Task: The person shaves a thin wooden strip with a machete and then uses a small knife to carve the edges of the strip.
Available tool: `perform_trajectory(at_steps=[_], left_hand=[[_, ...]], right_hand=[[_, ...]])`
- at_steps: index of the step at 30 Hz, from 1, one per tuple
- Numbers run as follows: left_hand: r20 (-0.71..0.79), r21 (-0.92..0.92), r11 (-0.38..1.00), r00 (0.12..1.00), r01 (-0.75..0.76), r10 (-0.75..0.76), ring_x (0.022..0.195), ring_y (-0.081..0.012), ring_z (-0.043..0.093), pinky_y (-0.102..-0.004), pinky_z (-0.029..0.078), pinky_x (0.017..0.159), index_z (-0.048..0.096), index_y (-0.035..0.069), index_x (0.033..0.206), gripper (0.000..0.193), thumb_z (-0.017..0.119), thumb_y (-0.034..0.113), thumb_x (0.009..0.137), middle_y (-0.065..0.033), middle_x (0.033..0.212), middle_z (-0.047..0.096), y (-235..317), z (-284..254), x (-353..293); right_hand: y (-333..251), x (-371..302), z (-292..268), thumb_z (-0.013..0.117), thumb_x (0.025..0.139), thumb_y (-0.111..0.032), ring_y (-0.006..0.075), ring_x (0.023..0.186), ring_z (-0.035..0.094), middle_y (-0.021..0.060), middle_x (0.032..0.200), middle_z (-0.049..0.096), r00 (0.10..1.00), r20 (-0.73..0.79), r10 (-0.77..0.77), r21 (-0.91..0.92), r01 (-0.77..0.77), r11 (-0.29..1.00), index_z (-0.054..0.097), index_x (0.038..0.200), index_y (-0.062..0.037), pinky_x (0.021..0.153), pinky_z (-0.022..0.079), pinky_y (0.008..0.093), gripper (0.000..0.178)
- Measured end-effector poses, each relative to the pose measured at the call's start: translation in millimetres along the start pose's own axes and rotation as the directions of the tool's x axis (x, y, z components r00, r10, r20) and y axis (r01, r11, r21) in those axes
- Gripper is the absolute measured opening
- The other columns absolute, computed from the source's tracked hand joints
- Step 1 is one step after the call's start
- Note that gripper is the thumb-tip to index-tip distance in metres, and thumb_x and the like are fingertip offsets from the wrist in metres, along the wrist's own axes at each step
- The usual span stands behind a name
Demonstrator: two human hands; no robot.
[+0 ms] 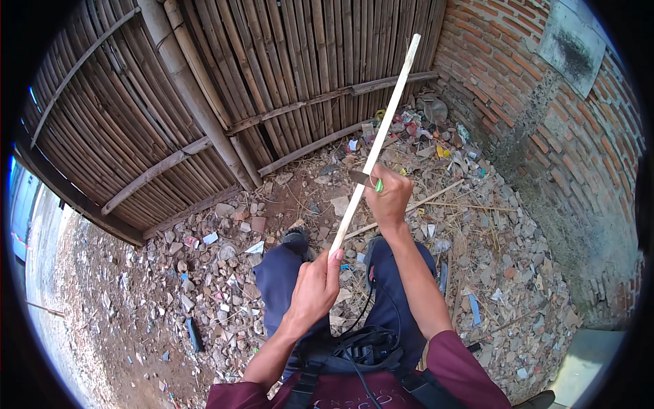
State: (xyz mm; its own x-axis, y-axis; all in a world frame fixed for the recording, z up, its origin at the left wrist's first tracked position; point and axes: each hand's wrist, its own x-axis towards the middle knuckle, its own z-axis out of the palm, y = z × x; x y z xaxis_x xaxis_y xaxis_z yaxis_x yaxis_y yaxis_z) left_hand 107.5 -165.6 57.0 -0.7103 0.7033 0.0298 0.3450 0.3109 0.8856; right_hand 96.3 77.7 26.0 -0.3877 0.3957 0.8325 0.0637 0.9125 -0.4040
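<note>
Pale wooden strip (387, 119) slants up from the left hand (315, 288), whose fingers pinch its lower end. Farther along, the right hand's (391, 199) fingers close around a green-handled knife (358, 178), its blade across the strip. Beyond those fingers stands a bamboo wall (272, 68); beneath them lies rubble (228, 253).

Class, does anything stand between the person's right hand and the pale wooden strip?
Yes: the knife in the right hand has its dark blade across the strip; whether the fingers also touch the wood is unclear.
</note>
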Motion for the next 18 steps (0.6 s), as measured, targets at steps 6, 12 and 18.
perform_trajectory(at_steps=[6, 12, 18], left_hand=[[0.0, 0.011, 1.0, 1.0, -0.004, 0.004, 0.061, -0.0516, 0.057, -0.0522, 0.041, 0.056, 0.061, -0.006, 0.098, 0.041, 0.047, 0.028, 0.116, -0.0274, 0.062, 0.053, -7.3, -1.5, -7.0], [0.003, 0.022, 0.999, 1.0, 0.024, -0.024, 0.062, -0.0516, 0.059, -0.0528, 0.042, 0.056, 0.062, -0.005, 0.099, 0.04, 0.047, 0.028, 0.115, -0.0274, 0.062, 0.055, -17.2, -7.3, -19.2], [0.057, 0.048, 0.998, 0.998, 0.034, -0.036, 0.06, -0.0506, 0.06, -0.0525, 0.042, 0.055, 0.063, -0.003, 0.099, 0.038, 0.048, 0.028, 0.115, -0.0261, 0.061, 0.055, -25.2, -6.3, -47.0]], right_hand=[[8.3, 7.7, 2.2, 0.077, 0.078, -0.002, 0.0254, 0.061, 0.072, 0.0071, 0.07, 0.072, 0.998, -0.008, 0.058, -0.088, -0.058, 0.994, 0.067, 0.076, -0.0101, 0.052, 0.051, 0.0392, 0.013], [27.4, 15.7, 7.7, 0.072, 0.082, -0.002, 0.0372, 0.066, 0.071, 0.018, 0.07, 0.069, 0.993, -0.005, 0.117, -0.061, -0.117, 0.991, 0.073, 0.083, -0.0036, 0.059, 0.05, 0.0461, 0.002], [75.1, 41.5, 1.9, 0.074, 0.077, 0.002, 0.0377, 0.069, 0.075, 0.02, 0.075, 0.075, 0.971, -0.117, 0.208, -0.213, -0.229, 0.95, 0.082, 0.1, -0.0054, 0.064, 0.058, 0.0456, 0.026]])
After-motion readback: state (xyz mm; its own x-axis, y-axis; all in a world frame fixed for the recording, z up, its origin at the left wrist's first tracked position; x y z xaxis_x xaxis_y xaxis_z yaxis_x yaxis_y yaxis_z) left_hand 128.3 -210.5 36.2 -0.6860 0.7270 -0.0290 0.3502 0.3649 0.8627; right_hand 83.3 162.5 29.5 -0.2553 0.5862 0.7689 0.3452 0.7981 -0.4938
